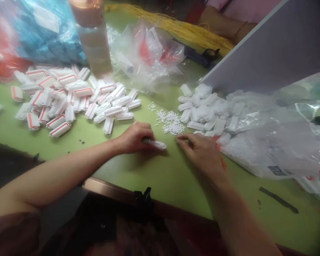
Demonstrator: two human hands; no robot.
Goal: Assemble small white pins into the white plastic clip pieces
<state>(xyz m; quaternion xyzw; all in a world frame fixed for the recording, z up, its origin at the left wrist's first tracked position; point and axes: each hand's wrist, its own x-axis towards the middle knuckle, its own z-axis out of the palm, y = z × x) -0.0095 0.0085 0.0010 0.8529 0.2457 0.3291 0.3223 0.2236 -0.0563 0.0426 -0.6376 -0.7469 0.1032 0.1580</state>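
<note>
My left hand point(136, 138) is closed around one end of a small oblong white plastic piece point(158, 144), whose free end points right above the green table. My right hand point(200, 151) has thumb and forefinger pinched together just below a heap of tiny white pegs point(172, 122); whatever sits between those fingertips is too small to make out. Behind the right hand lies a pile of plain white plastic pieces point(200, 106). Left of the pegs spreads a larger pile of white pieces point(66, 94), many with a red stripe.
A clear bag of white parts point(266, 145) covers the right side beside a grey panel point(266, 49). At the back stand a bottle point(93, 39), a blue bag point(53, 39) and crumpled clear bags point(146, 53). A dark strip point(278, 200) lies front right. Another person's arm point(224, 26) rests beyond yellow strands.
</note>
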